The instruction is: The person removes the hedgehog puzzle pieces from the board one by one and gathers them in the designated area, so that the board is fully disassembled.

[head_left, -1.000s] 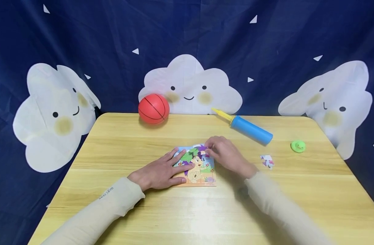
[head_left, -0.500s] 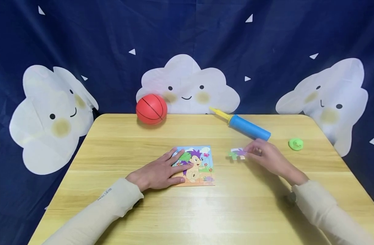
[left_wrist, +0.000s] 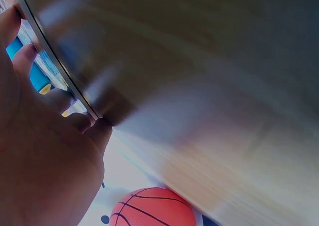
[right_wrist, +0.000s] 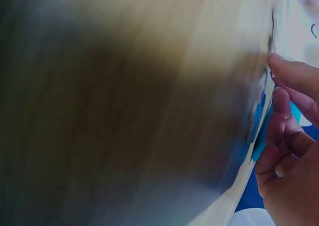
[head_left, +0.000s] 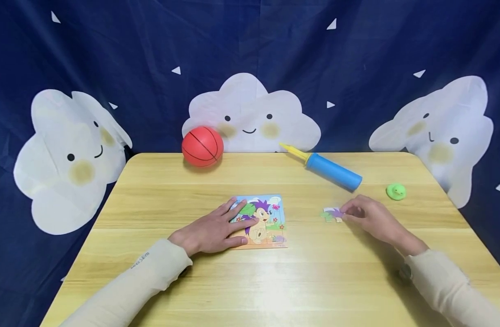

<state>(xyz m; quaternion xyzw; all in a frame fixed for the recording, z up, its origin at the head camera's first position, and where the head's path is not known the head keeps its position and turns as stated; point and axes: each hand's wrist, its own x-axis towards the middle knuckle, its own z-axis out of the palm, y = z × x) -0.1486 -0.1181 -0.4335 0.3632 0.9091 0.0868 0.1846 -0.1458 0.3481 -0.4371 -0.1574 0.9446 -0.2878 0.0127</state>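
**Hands at a puzzle on a wooden table**

Wooden table (head_left: 160, 281) before a cloud-printed backdrop. Left hand (head_left: 211, 229) rests flat, fingers straight, on the puzzle board (head_left: 270, 227) at the table's centre. Right hand (head_left: 372, 220) pinches a loose puzzle piece (head_left: 331, 214) toward the right edge.

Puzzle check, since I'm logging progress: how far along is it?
Most pieces sit in the puzzle, showing the cartoon animal nearly whole. In hand: the left hand presses flat on its left side, while the right hand pinches a loose piece on the table, apart from the puzzle. Whether a gap remains, I cannot tell.
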